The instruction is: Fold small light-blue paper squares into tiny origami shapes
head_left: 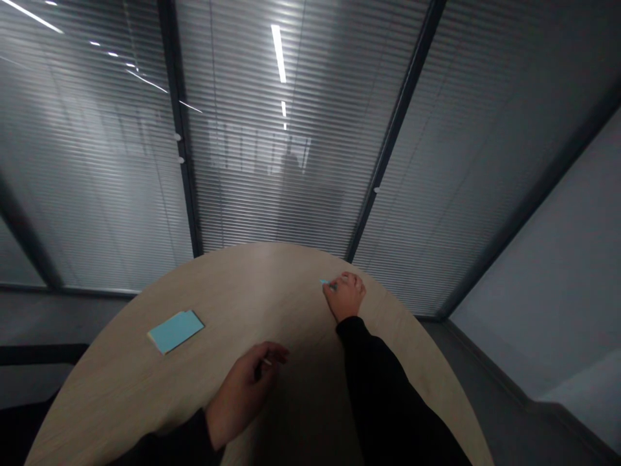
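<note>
Curling its fingers over the desk, the right hand half hid a small teal piece near the far edge, probably light and best pinched by its rim, grip unclear, while the left hand hung loosely bent, hold unclear.

Both arms in black sleeves, reaching forward from wearer's side. Right arm stretched farther out, slanting inward; right hand at far end, back of hand up, fingers bent, thumb toward left. Whether thumb meets fingertips, can't make out from here. Left arm shorter in reach, angled inward; left hand nearer body, fingers loosely curled toward right, thumb apart from them. Bit of bare left wrist above cuff. Hands well apart.
</note>
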The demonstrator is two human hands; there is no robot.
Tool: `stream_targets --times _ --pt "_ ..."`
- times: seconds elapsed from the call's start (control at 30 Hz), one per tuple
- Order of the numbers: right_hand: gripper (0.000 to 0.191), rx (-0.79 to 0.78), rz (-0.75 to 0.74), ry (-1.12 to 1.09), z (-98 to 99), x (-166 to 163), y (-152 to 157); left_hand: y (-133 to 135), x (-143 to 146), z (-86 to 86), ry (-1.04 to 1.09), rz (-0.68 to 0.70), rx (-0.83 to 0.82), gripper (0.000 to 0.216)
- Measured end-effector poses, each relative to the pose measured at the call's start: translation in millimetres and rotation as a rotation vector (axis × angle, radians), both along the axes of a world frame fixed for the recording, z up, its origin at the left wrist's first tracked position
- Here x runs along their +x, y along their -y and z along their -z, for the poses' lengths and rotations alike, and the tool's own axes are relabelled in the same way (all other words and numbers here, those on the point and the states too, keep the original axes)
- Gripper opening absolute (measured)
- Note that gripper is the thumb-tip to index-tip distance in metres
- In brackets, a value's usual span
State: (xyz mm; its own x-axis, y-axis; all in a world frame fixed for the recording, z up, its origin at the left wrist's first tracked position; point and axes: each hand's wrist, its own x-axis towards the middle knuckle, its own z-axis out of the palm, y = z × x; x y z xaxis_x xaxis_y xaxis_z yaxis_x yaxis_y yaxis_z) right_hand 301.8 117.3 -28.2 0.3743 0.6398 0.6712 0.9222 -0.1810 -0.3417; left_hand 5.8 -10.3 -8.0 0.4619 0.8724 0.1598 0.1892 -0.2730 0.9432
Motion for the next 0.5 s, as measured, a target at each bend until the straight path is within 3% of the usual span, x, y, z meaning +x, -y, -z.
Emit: stream_targets --times 0.33,0.5 --pt "0.017 0.034 0.015 -0.041 -1.0 -22 -6 0 0 2.3 -0.064 -0.006 0.035 0.024" --pt "0.014 0.107 -0.099 -0.093 -8.3 -34 1 -2 1 3.2 -0.003 -0.001 0.007 0.023"
